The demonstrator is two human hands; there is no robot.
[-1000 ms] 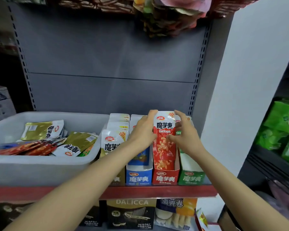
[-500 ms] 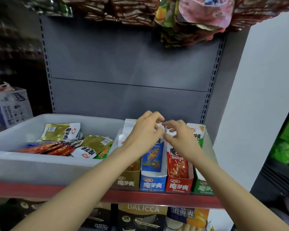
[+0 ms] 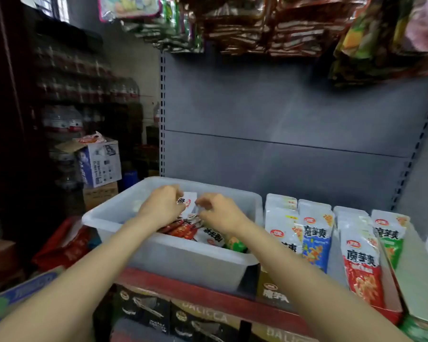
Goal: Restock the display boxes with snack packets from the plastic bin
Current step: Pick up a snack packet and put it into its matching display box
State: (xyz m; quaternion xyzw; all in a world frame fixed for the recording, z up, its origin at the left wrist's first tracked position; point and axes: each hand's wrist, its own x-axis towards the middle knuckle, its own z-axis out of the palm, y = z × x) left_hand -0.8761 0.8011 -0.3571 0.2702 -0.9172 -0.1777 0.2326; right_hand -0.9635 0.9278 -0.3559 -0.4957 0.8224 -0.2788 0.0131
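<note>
one red-edged shelf (image 3: 183,291) carries a plastic bin (image 3: 183,262), grey backboard (image 3: 282,114) behind.

Open air between the hanging snack bags (image 3: 257,25) along the top of frame and the shelf (image 3: 183,290) at the bottom; grey back panel (image 3: 282,114) closes the rear. Plastic bin (image 3: 178,262) at lower centre is open-topped, both forearms crossing its near wall. Display boxes (image 3: 366,302) at lower right packed upright with packets (image 3: 361,257), no visible gap between rows. Stacked cartons (image 3: 99,161) block centre-left, probably floor stock.
</note>
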